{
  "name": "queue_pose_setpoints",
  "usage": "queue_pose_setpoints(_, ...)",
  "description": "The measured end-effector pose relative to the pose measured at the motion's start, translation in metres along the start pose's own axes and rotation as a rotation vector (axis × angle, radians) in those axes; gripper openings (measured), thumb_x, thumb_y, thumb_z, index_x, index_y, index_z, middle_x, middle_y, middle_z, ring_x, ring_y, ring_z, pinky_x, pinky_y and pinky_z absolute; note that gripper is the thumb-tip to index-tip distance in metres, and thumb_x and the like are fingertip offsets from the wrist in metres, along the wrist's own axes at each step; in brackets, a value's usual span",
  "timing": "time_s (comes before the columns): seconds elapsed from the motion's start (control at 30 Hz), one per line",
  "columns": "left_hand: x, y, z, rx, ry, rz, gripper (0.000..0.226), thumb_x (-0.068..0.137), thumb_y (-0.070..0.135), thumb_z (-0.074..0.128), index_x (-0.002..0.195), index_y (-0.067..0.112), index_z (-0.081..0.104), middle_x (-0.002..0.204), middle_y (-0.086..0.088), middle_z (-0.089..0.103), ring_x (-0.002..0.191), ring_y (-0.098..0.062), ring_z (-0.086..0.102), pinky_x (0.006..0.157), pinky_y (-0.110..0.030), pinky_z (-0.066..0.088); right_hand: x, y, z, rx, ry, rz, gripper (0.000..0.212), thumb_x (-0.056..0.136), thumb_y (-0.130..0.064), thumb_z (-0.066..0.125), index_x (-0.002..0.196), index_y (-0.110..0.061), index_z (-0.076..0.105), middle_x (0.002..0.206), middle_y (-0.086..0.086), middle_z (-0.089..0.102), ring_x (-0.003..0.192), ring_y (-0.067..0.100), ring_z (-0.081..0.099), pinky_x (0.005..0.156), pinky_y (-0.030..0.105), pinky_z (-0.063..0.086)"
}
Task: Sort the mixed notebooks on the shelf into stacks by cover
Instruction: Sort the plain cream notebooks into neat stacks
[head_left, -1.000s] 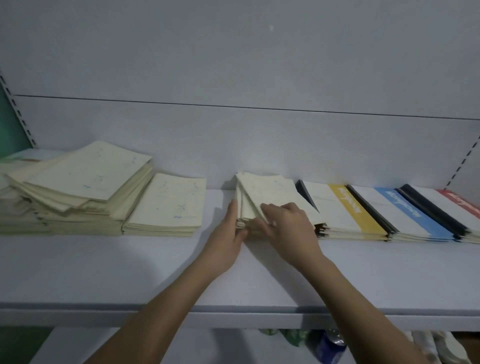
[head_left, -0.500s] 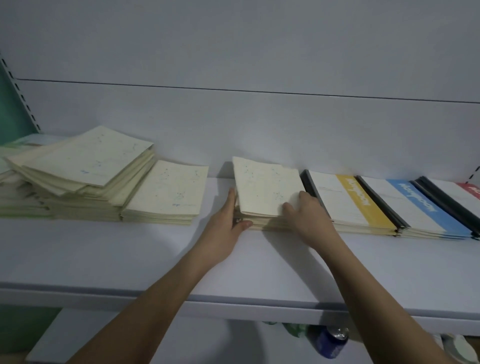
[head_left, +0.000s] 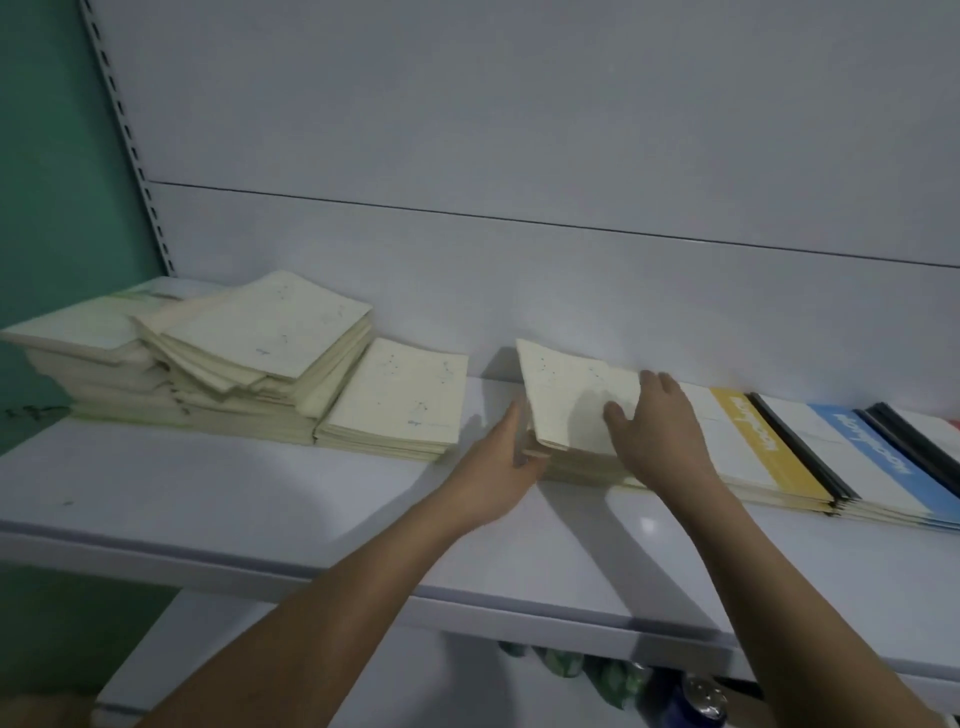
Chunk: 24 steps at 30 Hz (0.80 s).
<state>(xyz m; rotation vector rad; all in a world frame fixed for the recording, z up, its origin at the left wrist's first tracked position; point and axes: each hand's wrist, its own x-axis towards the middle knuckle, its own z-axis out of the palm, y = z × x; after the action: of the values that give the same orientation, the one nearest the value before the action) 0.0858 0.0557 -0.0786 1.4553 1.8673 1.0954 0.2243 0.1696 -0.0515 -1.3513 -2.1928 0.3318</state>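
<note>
A small stack of cream notebooks (head_left: 566, 395) lies mid-shelf, its top few tilted up at the left. My left hand (head_left: 501, 460) presses its straight fingers against the stack's left edge, thumb at the lower corner. My right hand (head_left: 657, 431) lies flat on top of the stack's right side, fingers spread. To the left lie a flat cream stack (head_left: 397, 400) and a tall, messy cream pile (head_left: 249, 358). On the right, overlapping white notebooks carry a yellow stripe (head_left: 763, 441), a blue stripe (head_left: 878, 457) and black spines (head_left: 914, 441).
The white shelf (head_left: 208, 509) has a front lip below my arms. A slotted upright (head_left: 124, 135) and a green wall stand at the left. Cans and green packets (head_left: 696, 701) sit on the level beneath.
The view has swung left. My right hand moved from the stack's front right corner up onto its top, and the top notebooks now tilt up at the left. My left hand stays at the left edge.
</note>
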Motion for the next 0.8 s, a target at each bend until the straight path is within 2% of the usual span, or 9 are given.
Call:
queue_pose_setpoints(0.07, -0.014, 0.003, -0.028, 0.123, 0.082, 0.066, 0.057, 0.099, 0.025, 0.053, 0.151, 0.026, 0.029, 0.149, 0.01, 0.04, 0.131, -0.004, 0.039, 0.098, -0.016, 0.031, -0.01, -0.03, -0.008, 0.114, 0.148, -0.159, 0.046, 0.097, -0.021, 0.05, 0.138, -0.003, 0.043, 0.142, 0.013, 0.043, 0.13, 0.028, 0.04, 0.103, 0.031, 0.031)
queue_pose_setpoints(0.13, -0.03, -0.007, -0.062, 0.277, 0.225, 0.126, 0.047, 0.099, 0.027, 0.052, 0.144, 0.025, 0.042, 0.147, 0.008, 0.045, 0.137, -0.01, 0.038, 0.109, -0.024, 0.03, -0.021, -0.063, -0.005, 0.234, 0.146, -0.283, 0.039, 0.097, -0.02, 0.05, 0.134, -0.009, 0.05, 0.136, 0.006, 0.05, 0.124, 0.022, 0.047, 0.095, 0.023, 0.032)
queue_pose_setpoints(0.3, -0.063, -0.05, -0.141, 0.709, 0.505, 0.168, 0.038, 0.095, 0.03, 0.044, 0.124, 0.013, 0.061, 0.125, -0.004, 0.063, 0.127, -0.027, 0.047, 0.107, -0.039, 0.037, -0.033, -0.125, 0.056, 0.125, -0.2, -0.527, 0.044, 0.097, -0.037, 0.051, 0.135, -0.016, 0.05, 0.137, 0.003, 0.052, 0.124, 0.021, 0.048, 0.1, 0.031, 0.038)
queue_pose_setpoints(0.43, -0.066, -0.062, -0.176, 0.828, 0.474, 0.14, 0.05, 0.09, 0.039, 0.035, 0.119, 0.012, 0.064, 0.118, -0.005, 0.067, 0.123, -0.03, 0.051, 0.106, -0.04, 0.039, -0.024, -0.156, 0.1, -0.095, -0.369, -0.571, 0.075, 0.093, -0.059, 0.048, 0.15, -0.016, 0.027, 0.157, 0.005, 0.026, 0.143, 0.026, 0.023, 0.114, 0.04, 0.026)
queue_pose_setpoints(0.5, -0.067, -0.063, -0.185, 0.797, 0.47, 0.129, 0.041, 0.095, 0.035, 0.041, 0.124, 0.016, 0.061, 0.124, 0.0, 0.063, 0.126, -0.022, 0.047, 0.107, -0.035, 0.035, -0.017, -0.165, 0.118, -0.146, -0.437, -0.524, 0.085, 0.088, -0.068, 0.046, 0.152, -0.017, 0.021, 0.16, 0.004, 0.019, 0.147, 0.028, 0.015, 0.116, 0.045, 0.02)
queue_pose_setpoints(0.57, -0.071, -0.067, -0.19, 0.727, 0.465, 0.104, 0.033, 0.098, 0.03, 0.046, 0.126, 0.02, 0.061, 0.125, 0.006, 0.061, 0.122, -0.016, 0.047, 0.104, -0.032, 0.037, -0.014, -0.167, 0.129, -0.221, -0.403, -0.528, 0.072, 0.086, -0.068, 0.047, 0.138, -0.019, 0.038, 0.14, -0.001, 0.042, 0.133, 0.029, 0.036, 0.103, 0.043, 0.034)
queue_pose_setpoints(0.63, -0.076, -0.073, -0.194, 0.596, 0.448, 0.075, 0.026, 0.097, 0.029, 0.049, 0.117, 0.023, 0.065, 0.112, 0.01, 0.065, 0.108, -0.013, 0.055, 0.095, -0.034, 0.044, -0.019, -0.164, 0.129, -0.282, -0.322, -0.579, 0.054, 0.09, -0.062, 0.046, 0.122, -0.019, 0.048, 0.12, -0.002, 0.053, 0.115, 0.025, 0.05, 0.088, 0.039, 0.043)
queue_pose_setpoints(0.73, -0.078, -0.075, -0.195, 0.286, 0.357, 0.004, 0.019, 0.096, 0.029, 0.052, 0.099, 0.021, 0.069, 0.09, 0.009, 0.069, 0.08, -0.012, 0.065, 0.077, -0.035, 0.055, -0.03, -0.155, 0.115, -0.228, -0.318, -0.56, 0.041, 0.101, -0.043, 0.036, 0.134, -0.022, 0.048, 0.134, 0.002, 0.054, 0.121, 0.027, 0.05, 0.094, 0.039, 0.044)
queue_pose_setpoints(0.8, -0.073, -0.07, -0.192, 0.014, 0.264, -0.089, 0.023, 0.097, 0.032, 0.052, 0.099, 0.017, 0.068, 0.092, 0.002, 0.072, 0.075, -0.017, 0.069, 0.069, -0.033, 0.058, -0.035, -0.155, 0.105, 0.033, -0.235, -0.412, 0.038, 0.104, -0.039, 0.035, 0.138, -0.031, 0.048, 0.132, 0.003, 0.059, 0.119, 0.027, 0.054, 0.09, 0.036, 0.045)
